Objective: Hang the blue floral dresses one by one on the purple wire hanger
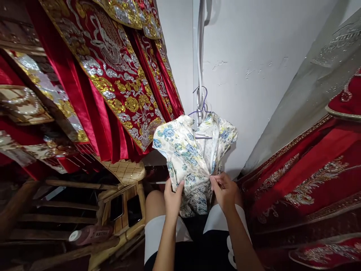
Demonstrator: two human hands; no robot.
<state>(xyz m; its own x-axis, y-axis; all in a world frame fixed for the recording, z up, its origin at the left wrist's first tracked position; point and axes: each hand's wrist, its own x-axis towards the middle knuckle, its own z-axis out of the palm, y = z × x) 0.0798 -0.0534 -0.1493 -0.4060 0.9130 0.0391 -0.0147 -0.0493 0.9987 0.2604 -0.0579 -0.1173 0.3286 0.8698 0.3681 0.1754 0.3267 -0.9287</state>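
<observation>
A cream short-sleeved blouse (186, 150) with blue and green flowers hangs in front of me on a thin purple hanger (205, 98). Its neck is spread, so the inside of the back shows. My left hand (173, 195) grips the blouse's lower left side, thumb in front and fingers partly behind the cloth. With thumb and fingertips pinched together, my right hand (225, 192) holds the front edge at the bottom of the neckline. The lower part of the blouse is bunched and falls between my knees.
Red embroidered garments hang at left (124, 82) and right (316, 169). A white strap (199, 49) runs down the pale wall (254, 75) to the hanger. Low on the left, a wooden chair (124, 203) bears a phone (116, 207), near a pink-capped bottle (90, 234).
</observation>
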